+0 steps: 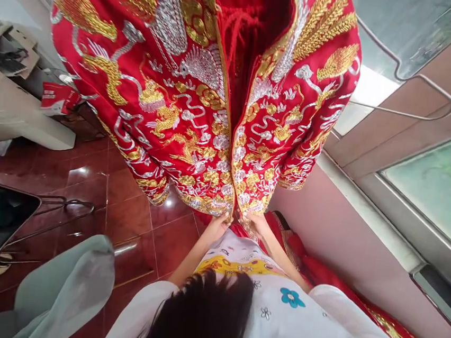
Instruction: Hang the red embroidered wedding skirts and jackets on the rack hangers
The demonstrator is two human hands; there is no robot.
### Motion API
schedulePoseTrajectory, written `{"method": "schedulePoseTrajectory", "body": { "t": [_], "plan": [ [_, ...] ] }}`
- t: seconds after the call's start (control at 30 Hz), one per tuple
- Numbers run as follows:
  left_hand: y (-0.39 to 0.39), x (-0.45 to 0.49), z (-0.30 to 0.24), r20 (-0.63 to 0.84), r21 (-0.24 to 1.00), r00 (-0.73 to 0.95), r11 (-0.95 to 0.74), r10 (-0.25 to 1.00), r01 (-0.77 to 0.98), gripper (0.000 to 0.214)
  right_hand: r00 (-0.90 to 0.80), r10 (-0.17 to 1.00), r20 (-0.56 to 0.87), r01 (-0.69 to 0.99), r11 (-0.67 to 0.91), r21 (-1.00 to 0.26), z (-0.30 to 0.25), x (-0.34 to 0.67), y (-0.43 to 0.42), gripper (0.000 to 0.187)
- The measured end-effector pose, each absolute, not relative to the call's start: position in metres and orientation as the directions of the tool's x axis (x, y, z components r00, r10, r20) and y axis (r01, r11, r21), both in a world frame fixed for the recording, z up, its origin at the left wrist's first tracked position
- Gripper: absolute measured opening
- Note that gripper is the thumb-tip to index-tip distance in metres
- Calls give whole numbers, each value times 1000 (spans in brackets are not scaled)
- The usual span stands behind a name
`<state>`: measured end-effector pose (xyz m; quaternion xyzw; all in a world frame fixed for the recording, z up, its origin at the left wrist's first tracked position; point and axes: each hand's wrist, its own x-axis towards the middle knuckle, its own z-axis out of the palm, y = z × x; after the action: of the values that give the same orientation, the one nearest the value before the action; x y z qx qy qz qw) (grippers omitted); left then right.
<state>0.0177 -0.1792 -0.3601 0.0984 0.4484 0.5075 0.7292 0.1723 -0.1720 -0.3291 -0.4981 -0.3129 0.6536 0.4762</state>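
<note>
A red jacket (199, 108) with gold and silver embroidery hangs in front of me, its front opening running down the middle. At the lower hem, my left hand (220, 222) pinches the left front edge. My right hand (255, 222) grips the other front edge just beside it, so the two edges come close together at the bottom. Higher up, the front parts to show a red lining and a tied red cord (236, 24). Fingertips of both hands are partly hidden by the fabric.
A bent metal rod (429, 79) sticks out at the upper right by a window. More red embroidered cloth (329, 285) lies along the right wall. To the left are a folding chair (1, 222), a pale chair (66, 286) and a red packet (59, 99) over the tiled floor (135, 197).
</note>
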Motion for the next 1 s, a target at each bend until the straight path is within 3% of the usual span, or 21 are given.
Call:
{"method": "schedulePoseTrajectory", "body": {
  "t": [0.2, 0.4, 0.67, 1.0],
  "plan": [
    [-177, 25, -353, -551, 569, 137, 490, 823, -660, 20, -103, 955, -278, -530, -289, -797, -321, 166, -174, 46],
    [-181, 31, -351, -536, 548, 191, 512, 822, -662, 17, -32, 940, -339, -706, -262, -658, -318, 158, -174, 60],
    [-188, 40, -346, -529, 522, 227, 525, 818, -672, 23, -43, 907, -419, -706, -324, -630, -307, 161, -173, 55],
    [-194, 45, -348, -508, 586, 156, 472, 847, -659, 25, -29, 889, -457, -701, -344, -625, -311, 162, -175, 47]
  ]
}}
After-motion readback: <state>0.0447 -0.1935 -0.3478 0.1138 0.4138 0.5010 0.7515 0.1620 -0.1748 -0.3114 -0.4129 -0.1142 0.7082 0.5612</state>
